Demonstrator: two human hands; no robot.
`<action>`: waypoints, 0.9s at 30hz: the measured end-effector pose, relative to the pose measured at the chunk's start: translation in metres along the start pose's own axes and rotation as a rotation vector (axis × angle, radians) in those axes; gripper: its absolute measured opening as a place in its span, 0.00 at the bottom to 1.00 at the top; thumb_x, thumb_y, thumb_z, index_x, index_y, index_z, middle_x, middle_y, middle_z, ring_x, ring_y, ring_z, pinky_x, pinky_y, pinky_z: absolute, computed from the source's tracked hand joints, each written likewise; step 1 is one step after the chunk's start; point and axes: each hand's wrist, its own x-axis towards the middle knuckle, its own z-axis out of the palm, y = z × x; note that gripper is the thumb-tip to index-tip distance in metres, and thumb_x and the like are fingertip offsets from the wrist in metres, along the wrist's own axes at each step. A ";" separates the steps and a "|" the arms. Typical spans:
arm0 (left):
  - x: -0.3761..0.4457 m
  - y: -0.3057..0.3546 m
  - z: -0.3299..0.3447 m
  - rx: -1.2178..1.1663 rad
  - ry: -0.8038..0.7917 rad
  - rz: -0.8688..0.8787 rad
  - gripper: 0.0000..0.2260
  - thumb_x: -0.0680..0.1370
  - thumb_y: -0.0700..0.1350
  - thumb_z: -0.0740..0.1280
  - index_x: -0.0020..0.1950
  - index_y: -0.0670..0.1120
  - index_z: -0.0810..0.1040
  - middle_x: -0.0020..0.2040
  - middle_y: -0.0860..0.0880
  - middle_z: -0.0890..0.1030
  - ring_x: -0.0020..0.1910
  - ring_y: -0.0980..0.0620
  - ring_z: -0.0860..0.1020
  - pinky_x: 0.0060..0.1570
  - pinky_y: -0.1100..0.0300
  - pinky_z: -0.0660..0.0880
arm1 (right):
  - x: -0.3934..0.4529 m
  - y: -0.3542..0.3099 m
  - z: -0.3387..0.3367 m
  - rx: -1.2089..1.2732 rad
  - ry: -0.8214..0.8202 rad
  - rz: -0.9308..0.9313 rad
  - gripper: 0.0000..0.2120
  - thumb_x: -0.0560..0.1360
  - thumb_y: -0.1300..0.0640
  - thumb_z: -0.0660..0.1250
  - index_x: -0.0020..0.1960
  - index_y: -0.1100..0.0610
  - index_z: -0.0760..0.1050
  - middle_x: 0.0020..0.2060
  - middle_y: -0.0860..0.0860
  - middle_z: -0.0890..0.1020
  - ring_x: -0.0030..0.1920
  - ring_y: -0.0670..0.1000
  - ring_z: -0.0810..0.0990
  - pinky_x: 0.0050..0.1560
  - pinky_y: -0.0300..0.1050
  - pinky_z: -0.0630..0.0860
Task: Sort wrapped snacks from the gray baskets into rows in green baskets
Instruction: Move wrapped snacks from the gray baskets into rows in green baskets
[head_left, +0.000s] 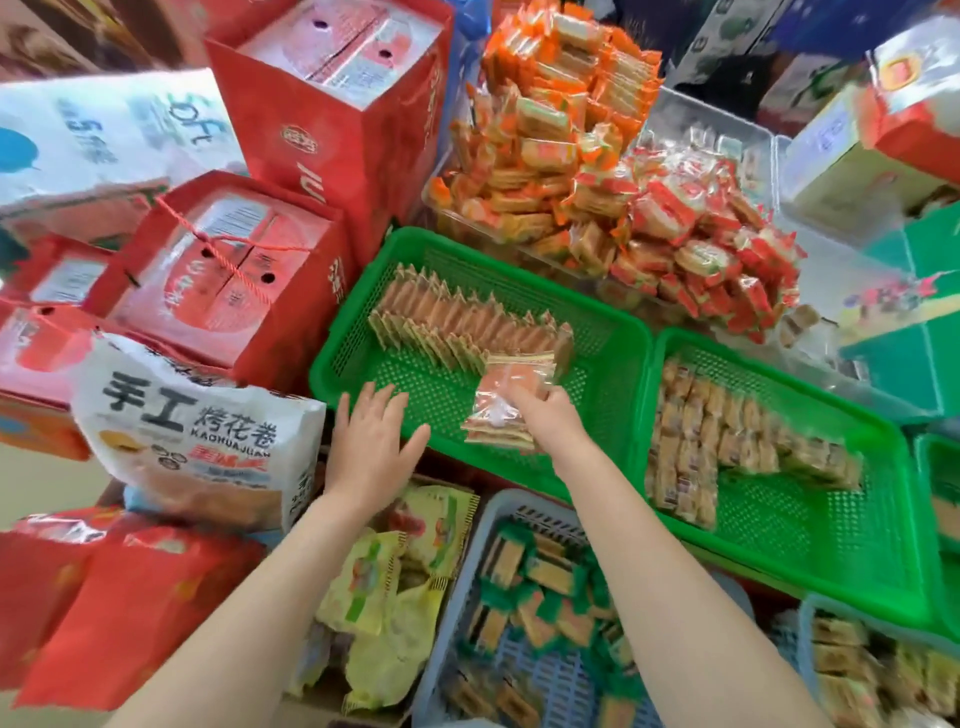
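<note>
The right hand (545, 415) is pinching a small stack of clear-wrapped orange snacks (506, 402) over the green plastic basket (613, 332), just beside the near end of the snack row (457, 322). The left hand (371, 441) is spreading flat, holding nothing.

green baskets (613, 332) mesh-patterned | held snack packets (506, 402) orange, clear-wrapped | gray basket (498, 512) slatted, blue-gray
</note>
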 end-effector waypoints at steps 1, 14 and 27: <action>0.000 0.007 0.004 0.031 -0.023 0.049 0.27 0.83 0.60 0.54 0.78 0.48 0.65 0.79 0.49 0.64 0.80 0.49 0.56 0.78 0.47 0.40 | 0.005 0.004 0.001 -0.035 0.018 0.033 0.39 0.74 0.38 0.69 0.75 0.59 0.62 0.72 0.55 0.70 0.67 0.58 0.72 0.62 0.52 0.72; 0.020 0.071 0.044 0.022 -0.189 0.210 0.27 0.75 0.73 0.59 0.57 0.54 0.83 0.50 0.56 0.84 0.55 0.53 0.78 0.70 0.48 0.57 | 0.088 0.008 -0.057 -0.504 0.417 0.124 0.42 0.81 0.41 0.61 0.80 0.63 0.45 0.72 0.61 0.69 0.66 0.62 0.75 0.57 0.53 0.73; 0.019 0.074 0.039 0.029 -0.220 0.186 0.28 0.74 0.74 0.58 0.57 0.55 0.82 0.54 0.56 0.83 0.59 0.53 0.77 0.70 0.48 0.55 | 0.094 0.039 -0.049 0.413 0.077 0.135 0.41 0.82 0.54 0.66 0.82 0.45 0.40 0.76 0.60 0.65 0.65 0.60 0.77 0.58 0.55 0.78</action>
